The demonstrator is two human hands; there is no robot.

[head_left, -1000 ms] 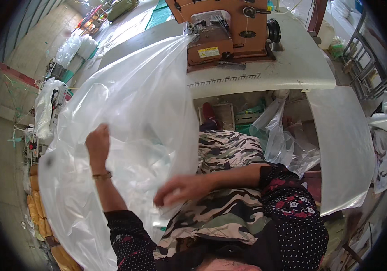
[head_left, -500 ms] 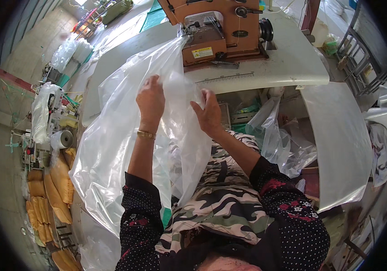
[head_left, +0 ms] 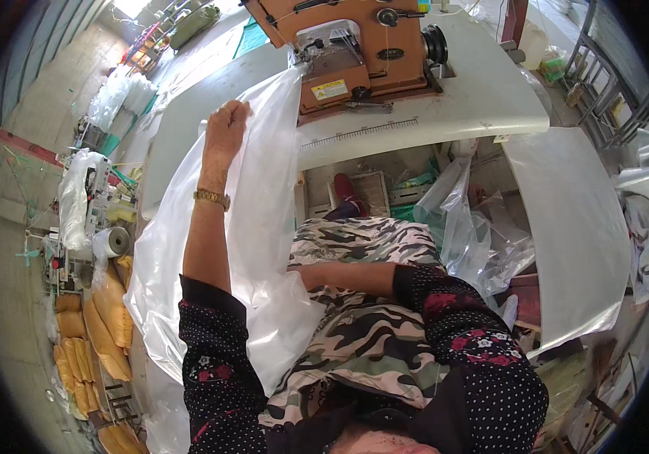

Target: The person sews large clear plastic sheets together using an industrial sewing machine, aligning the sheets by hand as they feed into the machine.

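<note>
A large sheet of clear plastic film (head_left: 264, 174) runs from the needle area of a brown sewing machine (head_left: 407, 57) down over the table's front edge and my lap. My left hand (head_left: 227, 130), with a gold watch at the wrist, has its fingers curled closed on the film, left of and nearer than the machine. Down at my lap, my right hand (head_left: 308, 275) reaches in among the film's lower folds. Its fingers are hidden by the plastic. Camouflage-patterned cloth (head_left: 373, 303) covers my lap.
The pale sewing table (head_left: 483, 106) carries a printed ruler (head_left: 358, 132) along its front. A stiff translucent sheet (head_left: 574, 234) slopes down at the right. Crumpled plastic (head_left: 483, 242) lies beneath the table. At left are a film roll (head_left: 112, 242) and orange bundles (head_left: 108, 325).
My left hand has moved up and left, closing on the film. The right hand has dropped from near the table edge to my lap, and the film has drawn leftward, uncovering a red shoe.
</note>
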